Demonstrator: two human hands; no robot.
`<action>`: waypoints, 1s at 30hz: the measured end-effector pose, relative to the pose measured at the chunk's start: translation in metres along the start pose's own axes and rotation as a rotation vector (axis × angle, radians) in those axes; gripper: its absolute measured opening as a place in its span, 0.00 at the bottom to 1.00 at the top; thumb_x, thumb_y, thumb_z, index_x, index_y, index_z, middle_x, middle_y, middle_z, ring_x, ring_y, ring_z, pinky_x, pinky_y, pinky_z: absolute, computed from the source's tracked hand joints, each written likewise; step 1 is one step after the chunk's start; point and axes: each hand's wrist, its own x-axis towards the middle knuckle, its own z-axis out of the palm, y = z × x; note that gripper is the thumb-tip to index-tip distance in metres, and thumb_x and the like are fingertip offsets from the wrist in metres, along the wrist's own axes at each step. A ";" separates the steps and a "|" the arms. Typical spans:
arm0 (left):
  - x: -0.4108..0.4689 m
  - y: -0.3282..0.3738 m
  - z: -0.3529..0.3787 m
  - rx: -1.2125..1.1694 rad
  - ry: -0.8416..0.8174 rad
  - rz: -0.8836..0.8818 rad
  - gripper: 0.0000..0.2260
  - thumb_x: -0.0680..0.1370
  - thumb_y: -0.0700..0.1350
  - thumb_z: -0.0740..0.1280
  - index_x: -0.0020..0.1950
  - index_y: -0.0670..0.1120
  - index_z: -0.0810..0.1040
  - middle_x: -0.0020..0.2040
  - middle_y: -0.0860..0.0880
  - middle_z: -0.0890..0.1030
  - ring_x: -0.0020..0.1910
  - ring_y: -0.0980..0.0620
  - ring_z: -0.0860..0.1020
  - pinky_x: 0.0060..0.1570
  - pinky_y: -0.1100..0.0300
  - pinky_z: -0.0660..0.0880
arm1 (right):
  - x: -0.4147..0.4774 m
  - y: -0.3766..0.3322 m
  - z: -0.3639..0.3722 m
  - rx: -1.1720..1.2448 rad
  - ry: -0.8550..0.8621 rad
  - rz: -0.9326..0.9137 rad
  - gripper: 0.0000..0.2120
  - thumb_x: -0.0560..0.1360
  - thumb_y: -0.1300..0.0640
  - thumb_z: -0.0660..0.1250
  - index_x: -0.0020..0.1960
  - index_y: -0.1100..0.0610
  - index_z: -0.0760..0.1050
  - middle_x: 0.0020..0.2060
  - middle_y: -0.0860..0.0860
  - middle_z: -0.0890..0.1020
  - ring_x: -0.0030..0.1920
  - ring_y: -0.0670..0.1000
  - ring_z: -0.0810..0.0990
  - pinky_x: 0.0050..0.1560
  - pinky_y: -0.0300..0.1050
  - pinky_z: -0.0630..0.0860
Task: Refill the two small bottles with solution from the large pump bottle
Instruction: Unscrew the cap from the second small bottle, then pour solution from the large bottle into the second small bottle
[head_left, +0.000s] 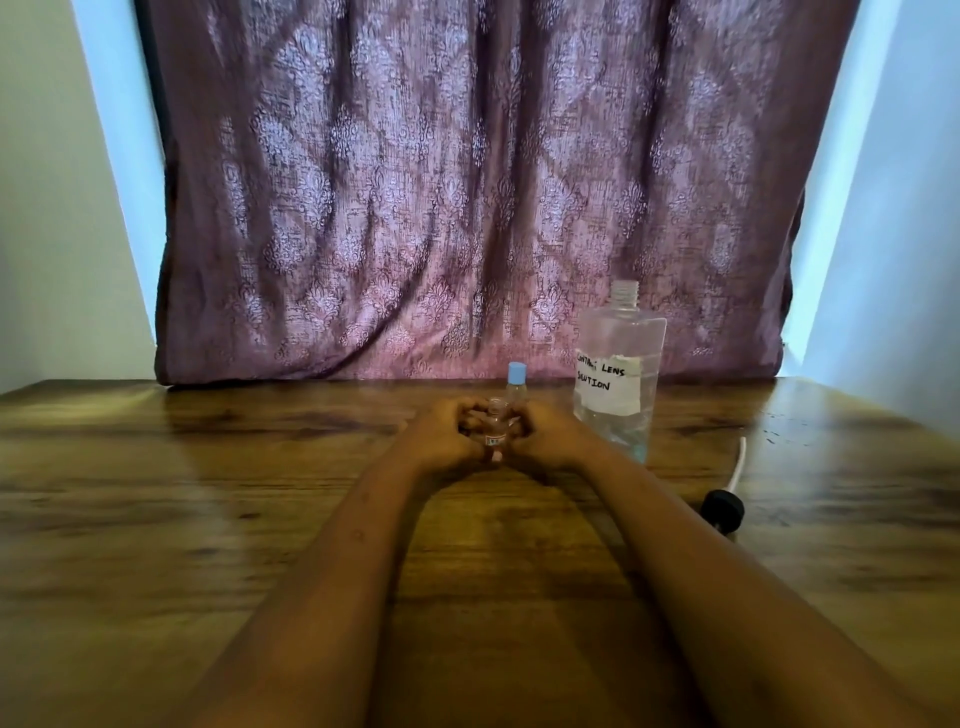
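We see a wooden table (156, 519) with a dark, streaked grain filling the lower half of the view. Its surface shines a little toward the far left, where pale light falls across it. Behind its far edge hangs a purple curtain (467, 182), patterned all over with pale, leafy diamond shapes and gathered in soft vertical folds. Its lower hem meets the back edge of the table. On either side of the curtain we see a plain, pale wall (47, 208), bluish where daylight spills past the cloth.
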 end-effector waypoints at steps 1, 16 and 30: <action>0.000 0.000 0.000 -0.006 0.003 0.002 0.26 0.69 0.25 0.70 0.65 0.39 0.72 0.45 0.50 0.78 0.38 0.58 0.78 0.26 0.73 0.74 | -0.001 0.000 -0.005 -0.010 0.019 -0.012 0.17 0.71 0.63 0.69 0.58 0.58 0.72 0.41 0.51 0.78 0.42 0.50 0.76 0.42 0.40 0.74; 0.013 -0.004 0.005 0.209 0.212 0.097 0.18 0.72 0.46 0.74 0.60 0.50 0.77 0.50 0.55 0.78 0.56 0.51 0.77 0.59 0.53 0.74 | -0.026 -0.003 -0.071 0.054 1.172 0.070 0.28 0.70 0.44 0.69 0.66 0.50 0.64 0.66 0.53 0.70 0.67 0.59 0.66 0.66 0.59 0.60; 0.024 -0.021 0.001 0.247 0.200 0.107 0.12 0.73 0.42 0.72 0.56 0.50 0.78 0.38 0.62 0.77 0.39 0.65 0.77 0.46 0.69 0.77 | -0.016 0.009 -0.047 -0.195 0.736 -0.150 0.40 0.63 0.56 0.76 0.67 0.50 0.58 0.58 0.55 0.74 0.50 0.58 0.77 0.41 0.46 0.73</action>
